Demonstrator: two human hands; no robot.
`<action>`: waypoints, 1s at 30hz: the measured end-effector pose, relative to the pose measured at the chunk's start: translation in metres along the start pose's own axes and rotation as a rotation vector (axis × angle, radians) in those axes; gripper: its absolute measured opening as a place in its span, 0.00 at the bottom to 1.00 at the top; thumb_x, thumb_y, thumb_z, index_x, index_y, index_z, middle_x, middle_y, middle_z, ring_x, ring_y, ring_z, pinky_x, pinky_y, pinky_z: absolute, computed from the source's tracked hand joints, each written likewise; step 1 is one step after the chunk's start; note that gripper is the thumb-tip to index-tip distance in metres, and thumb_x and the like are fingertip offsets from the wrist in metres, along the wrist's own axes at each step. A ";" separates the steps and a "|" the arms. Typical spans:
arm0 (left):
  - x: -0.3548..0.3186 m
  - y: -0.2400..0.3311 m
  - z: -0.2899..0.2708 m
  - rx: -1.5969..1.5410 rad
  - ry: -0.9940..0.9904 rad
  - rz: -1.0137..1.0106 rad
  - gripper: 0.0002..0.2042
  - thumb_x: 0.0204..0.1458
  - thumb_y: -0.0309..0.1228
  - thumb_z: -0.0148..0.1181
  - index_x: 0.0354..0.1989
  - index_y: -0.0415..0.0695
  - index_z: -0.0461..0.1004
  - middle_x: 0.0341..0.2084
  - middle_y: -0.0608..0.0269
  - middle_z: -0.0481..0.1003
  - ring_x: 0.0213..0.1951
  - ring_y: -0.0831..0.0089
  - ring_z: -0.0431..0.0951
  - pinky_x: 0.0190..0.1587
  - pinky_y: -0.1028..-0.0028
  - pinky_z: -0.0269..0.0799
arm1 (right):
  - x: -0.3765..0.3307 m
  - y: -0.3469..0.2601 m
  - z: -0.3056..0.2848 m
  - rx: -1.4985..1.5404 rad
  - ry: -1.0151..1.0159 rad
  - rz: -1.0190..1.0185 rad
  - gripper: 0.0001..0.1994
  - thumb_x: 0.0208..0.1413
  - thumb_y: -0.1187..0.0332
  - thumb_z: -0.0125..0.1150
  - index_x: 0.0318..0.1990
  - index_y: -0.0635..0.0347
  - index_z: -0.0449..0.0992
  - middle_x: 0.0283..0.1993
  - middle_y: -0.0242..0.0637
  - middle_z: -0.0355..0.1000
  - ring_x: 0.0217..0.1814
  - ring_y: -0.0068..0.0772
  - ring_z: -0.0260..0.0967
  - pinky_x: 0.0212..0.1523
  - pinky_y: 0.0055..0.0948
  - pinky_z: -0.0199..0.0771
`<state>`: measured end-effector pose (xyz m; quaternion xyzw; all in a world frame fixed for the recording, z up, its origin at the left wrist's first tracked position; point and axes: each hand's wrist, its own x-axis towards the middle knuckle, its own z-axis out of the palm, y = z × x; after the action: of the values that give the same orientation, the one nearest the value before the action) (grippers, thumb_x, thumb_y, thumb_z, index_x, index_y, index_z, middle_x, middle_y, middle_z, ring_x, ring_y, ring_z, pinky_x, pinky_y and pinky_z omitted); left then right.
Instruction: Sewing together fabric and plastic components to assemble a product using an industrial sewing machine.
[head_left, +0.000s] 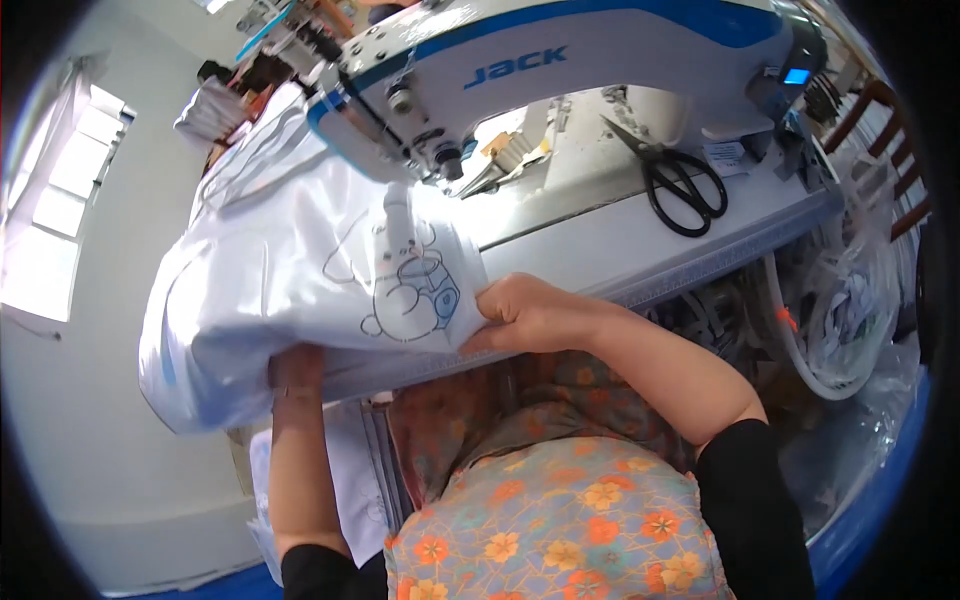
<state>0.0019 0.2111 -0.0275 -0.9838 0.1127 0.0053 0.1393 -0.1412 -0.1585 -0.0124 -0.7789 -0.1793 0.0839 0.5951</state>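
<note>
- Right hand (525, 312): fingers closed together, pinching the near corner of the white fabric (290, 290) at the front edge of the bench (640, 245).
- Left hand (295, 368): mostly hidden beneath the fabric at the bench edge; only the wrist and part of the palm show. Cannot tell whether the fingers are apart or clamped.
- White fabric: bunched on the bench at 9 o'clock from the right hand, running up under the needle area of the sewing machine. A line-drawn cartoon print (410, 290) sits on it, just beside the right hand at 9 o'clock.
- Sewing machine (600, 50): white with blue trim, standing at 12 o'clock from the hands; its head overlaps the upper edge of the fabric.
- Black scissors (680, 185): lying flat on the bench at 1 o'clock from the right hand, well apart from it.
- Clear plastic bag (850, 300): hanging off the bench end at 3 o'clock.
</note>
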 end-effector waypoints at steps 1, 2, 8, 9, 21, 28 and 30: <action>0.009 0.005 0.001 0.047 0.021 0.026 0.17 0.62 0.33 0.48 0.55 0.41 0.72 0.56 0.46 0.72 0.58 0.52 0.71 0.58 0.58 0.69 | -0.001 0.003 0.003 -0.232 0.057 -0.006 0.16 0.51 0.59 0.69 0.34 0.66 0.79 0.28 0.53 0.75 0.33 0.54 0.75 0.36 0.43 0.72; 0.011 0.017 0.001 0.160 0.213 0.209 0.16 0.61 0.34 0.49 0.53 0.41 0.73 0.54 0.46 0.73 0.56 0.51 0.72 0.57 0.57 0.69 | 0.000 0.006 0.006 -0.236 0.023 0.039 0.16 0.51 0.59 0.69 0.34 0.66 0.79 0.28 0.53 0.75 0.33 0.54 0.75 0.36 0.43 0.72; -0.118 0.097 -0.066 -0.528 0.146 0.667 0.13 0.49 0.30 0.62 0.42 0.38 0.77 0.41 0.46 0.77 0.39 0.47 0.78 0.42 0.57 0.76 | 0.001 0.019 0.020 -0.334 0.137 -0.318 0.08 0.50 0.67 0.67 0.32 0.63 0.79 0.36 0.48 0.76 0.43 0.52 0.74 0.42 0.45 0.73; -0.133 0.104 -0.084 -0.633 0.113 0.752 0.12 0.48 0.27 0.63 0.41 0.38 0.78 0.41 0.46 0.78 0.41 0.51 0.80 0.44 0.58 0.77 | 0.001 0.022 0.020 -0.374 0.135 -0.301 0.08 0.49 0.67 0.67 0.32 0.63 0.80 0.38 0.47 0.75 0.44 0.51 0.73 0.43 0.45 0.73; 0.023 0.106 -0.212 -0.398 0.649 0.697 0.12 0.53 0.33 0.60 0.38 0.35 0.79 0.41 0.49 0.79 0.48 0.54 0.77 0.52 0.60 0.72 | 0.029 -0.004 -0.003 -0.166 0.118 0.055 0.15 0.52 0.62 0.68 0.37 0.67 0.79 0.40 0.46 0.78 0.43 0.42 0.76 0.46 0.37 0.74; 0.167 0.137 -0.171 0.129 -0.164 0.580 0.24 0.60 0.48 0.45 0.42 0.40 0.82 0.46 0.43 0.79 0.50 0.48 0.78 0.56 0.58 0.70 | 0.062 0.011 0.012 -0.288 -0.187 -0.497 0.07 0.50 0.68 0.65 0.31 0.60 0.75 0.29 0.49 0.69 0.37 0.55 0.69 0.41 0.47 0.69; 0.190 0.144 -0.130 -0.109 -0.255 0.419 0.32 0.59 0.58 0.42 0.48 0.41 0.81 0.51 0.45 0.77 0.55 0.52 0.76 0.61 0.61 0.67 | 0.060 0.012 0.014 -0.364 -0.329 -0.452 0.08 0.48 0.67 0.66 0.28 0.59 0.74 0.28 0.45 0.69 0.36 0.54 0.69 0.39 0.47 0.69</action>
<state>0.1525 -0.0018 0.0506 -0.9364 0.2951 0.1642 0.0949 -0.0888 -0.1260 -0.0228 -0.7889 -0.4535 0.0410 0.4127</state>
